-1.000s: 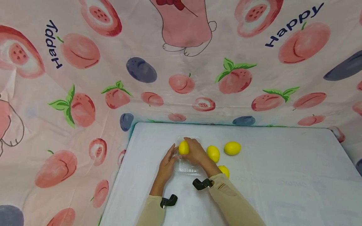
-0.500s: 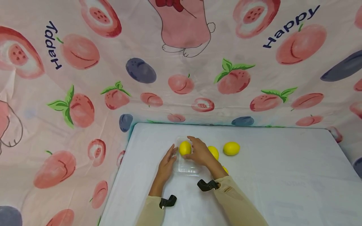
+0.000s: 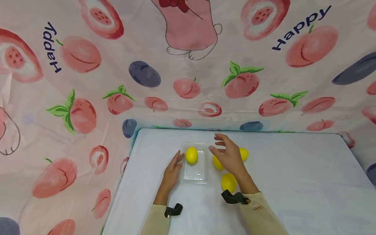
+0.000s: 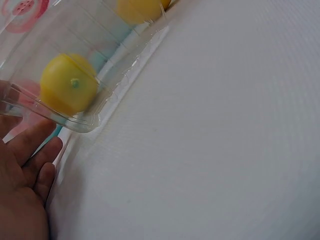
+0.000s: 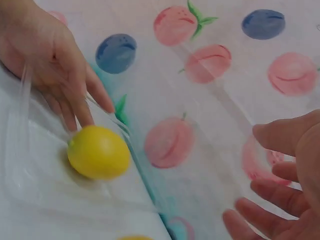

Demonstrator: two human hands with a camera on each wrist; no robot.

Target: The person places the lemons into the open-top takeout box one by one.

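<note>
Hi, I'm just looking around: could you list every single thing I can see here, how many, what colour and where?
Table: 1, white, across the lower part of the head view
Printed cloth: count unclear, pale pink with fruit prints, behind the table and to its left
Clear container: 1, colourless, on the table
Lemon inside: 1, yellow, in the container's far part
Loose lemons: 3, yellow, right of the container, two partly hidden
Wrist devices: 2, black, one at each wrist
Sleeves: 2, beige, one on each arm
Left hand: 1, bare, at the container's left edge
Right hand: 1, bare, right of the container, holding nothing
</note>
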